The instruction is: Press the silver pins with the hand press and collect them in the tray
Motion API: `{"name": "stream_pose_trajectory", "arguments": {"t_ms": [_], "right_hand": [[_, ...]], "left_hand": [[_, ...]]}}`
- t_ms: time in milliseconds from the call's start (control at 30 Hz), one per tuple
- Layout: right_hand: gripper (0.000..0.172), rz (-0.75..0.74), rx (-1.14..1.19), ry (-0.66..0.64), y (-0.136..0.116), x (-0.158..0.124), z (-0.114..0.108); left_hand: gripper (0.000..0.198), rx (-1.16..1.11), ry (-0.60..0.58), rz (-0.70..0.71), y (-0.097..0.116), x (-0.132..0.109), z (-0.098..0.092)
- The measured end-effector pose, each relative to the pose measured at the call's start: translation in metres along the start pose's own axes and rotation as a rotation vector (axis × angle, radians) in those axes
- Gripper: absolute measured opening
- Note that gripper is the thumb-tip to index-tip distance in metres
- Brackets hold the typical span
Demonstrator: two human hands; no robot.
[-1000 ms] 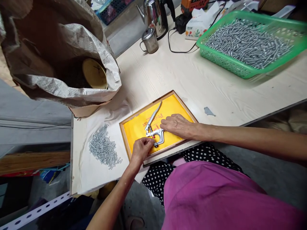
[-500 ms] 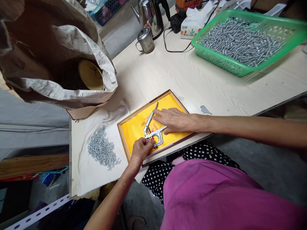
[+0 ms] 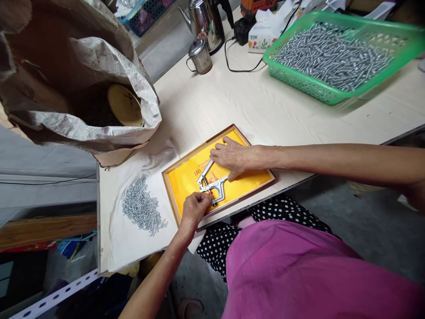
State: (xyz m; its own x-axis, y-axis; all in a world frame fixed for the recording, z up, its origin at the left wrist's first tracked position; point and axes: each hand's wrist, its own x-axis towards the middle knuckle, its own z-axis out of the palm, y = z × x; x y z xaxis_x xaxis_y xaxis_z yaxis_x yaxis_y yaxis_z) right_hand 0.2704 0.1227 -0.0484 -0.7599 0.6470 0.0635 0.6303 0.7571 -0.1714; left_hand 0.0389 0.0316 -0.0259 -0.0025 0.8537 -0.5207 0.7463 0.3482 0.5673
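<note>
A pair of silver snap-fastener pliers (image 3: pixel 217 186) lies on the yellow lining of a shallow wooden tray (image 3: pixel 171 195). Its handles are spread apart, and a spring and a red part show near the jaws. My right hand (image 3: pixel 232 157) lies over the handle ends, fingers across the upper handle and thumb by the lower one. My left hand (image 3: pixel 194 208) is at the jaws, thumb and fingertips pinched together; whatever is between them is too small or hidden to name. Left of the tray, a heap of small silver metal pins (image 3: pixel 141 206) rests on a white cloth.
A green plastic basket (image 3: pixel 308 86) full of similar longer metal pieces stands at the back right. At the left rises a large open sack (image 3: pixel 128 141) with a yellow bowl (image 3: pixel 124 106) inside. A lidded metal cup (image 3: pixel 200 57) and a kettle (image 3: pixel 206 26) stand behind.
My right hand has shifted slightly up along the handles, now covering the upper handle's tip, and its forearm has swung up. My left hand stays pinched at the jaws.
</note>
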Motion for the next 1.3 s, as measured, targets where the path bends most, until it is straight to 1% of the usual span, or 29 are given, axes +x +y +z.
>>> {"name": "stream_pose_trajectory", "arguments": {"t_ms": [100,133,167,200,267,300,333,400,467,533,567,700,833,900,967,1067,1167,1267,1300], "right_hand": [[0.046,0.022,-0.017,-0.057,-0.003,-0.003,-0.004],[0.047,0.033,-0.016,-0.077,-0.005,-0.005,-0.006],[0.048,0.043,-0.014,-0.095,-0.006,-0.006,-0.007],[0.048,0.052,-0.014,-0.111,-0.008,-0.006,-0.008],[0.047,0.056,-0.023,-0.133,-0.012,-0.008,-0.009],[0.046,0.054,-0.027,-0.134,-0.013,-0.009,-0.01],[0.046,0.05,-0.025,-0.13,-0.015,-0.01,-0.011],[0.048,0.048,-0.001,-0.123,-0.015,-0.014,-0.013],[0.057,0.074,0.017,-0.127,-0.011,-0.019,-0.015],[0.063,0.117,0.001,-0.134,-0.005,-0.027,-0.018],[0.062,0.13,-0.013,-0.133,-0.002,-0.03,-0.019],[0.049,0.105,-0.014,-0.095,0.003,-0.041,-0.019],[0.038,0.081,0.012,-0.046,-0.003,-0.044,-0.013],[0.029,0.068,0.003,-0.032,-0.005,-0.044,-0.008],[0.021,0.048,-0.008,-0.013,-0.006,-0.042,-0.002],[0.016,0.03,-0.013,0.014,-0.006,-0.039,0.005],[0.018,0.032,0.003,0.021,-0.004,-0.038,0.01],[0.016,0.075,0.062,0.036,-0.002,-0.041,0.008],[0.023,0.088,0.082,0.061,-0.002,-0.044,0.005]], "left_hand": [[0.036,0.076,-0.008,0.025,-0.001,-0.005,-0.002],[0.037,0.124,0.02,0.057,0.0,-0.007,-0.002],[0.037,0.179,0.076,0.106,0.001,-0.008,-0.001],[0.035,0.239,0.149,0.175,0.004,-0.009,0.001],[0.032,0.359,0.288,0.361,0.014,-0.006,0.006],[0.037,0.416,0.322,0.462,0.019,-0.002,0.01],[0.046,0.471,0.32,0.557,0.025,0.004,0.013],[0.065,0.557,0.253,0.699,0.035,0.02,0.019],[0.074,0.614,0.173,0.76,0.04,0.035,0.022],[0.074,0.653,0.129,0.774,0.041,0.045,0.022],[0.073,0.669,0.126,0.78,0.042,0.048,0.021],[0.062,0.69,0.126,0.836,0.049,0.047,0.021],[0.04,0.674,0.085,0.855,0.059,0.047,0.025],[0.029,0.655,0.097,0.85,0.06,0.049,0.026],[0.022,0.631,0.118,0.85,0.059,0.051,0.027],[0.025,0.601,0.131,0.85,0.056,0.054,0.029],[0.032,0.591,0.126,0.835,0.056,0.055,0.03],[0.027,0.584,0.131,0.83,0.055,0.056,0.027],[0.028,0.573,0.146,0.837,0.053,0.056,0.024]]}}
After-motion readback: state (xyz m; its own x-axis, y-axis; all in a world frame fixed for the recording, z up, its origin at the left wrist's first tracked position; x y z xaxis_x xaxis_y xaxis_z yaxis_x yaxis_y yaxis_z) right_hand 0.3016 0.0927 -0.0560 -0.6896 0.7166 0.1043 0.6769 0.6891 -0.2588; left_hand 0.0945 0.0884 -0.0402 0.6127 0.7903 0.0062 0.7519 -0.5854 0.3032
